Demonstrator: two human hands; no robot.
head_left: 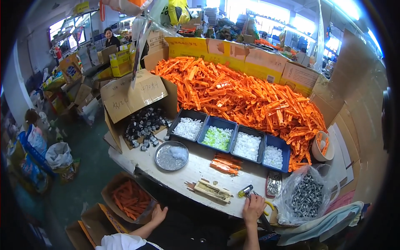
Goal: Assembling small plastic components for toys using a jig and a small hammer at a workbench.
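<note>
My right hand (pixel 253 209) rests at the bench's front edge, fingers curled down among hand tools; what they grip is hidden. Beside its fingertips lies a tool with a clear yellow handle (pixel 245 191), and a curved yellow handle (pixel 271 206) shows on its other side. Left of these sits a cream-coloured, trough-shaped fixture (pixel 213 191). Several orange plastic pieces (pixel 225 163) lie behind the fixture. Low on the left, my left hand (pixel 159 214) is open, thumb apart, next to a cardboard box (pixel 109 191) holding orange parts (pixel 130 201). It seems to hold nothing.
A big heap of orange parts (pixel 233 93) fills the back, behind several bins of small white and green pieces (pixel 216 138). A round metal dish (pixel 171 156) and a carton of dark metal parts (pixel 146 125) stand left. A plastic bag of grey screw-like pieces (pixel 307 196) sits right.
</note>
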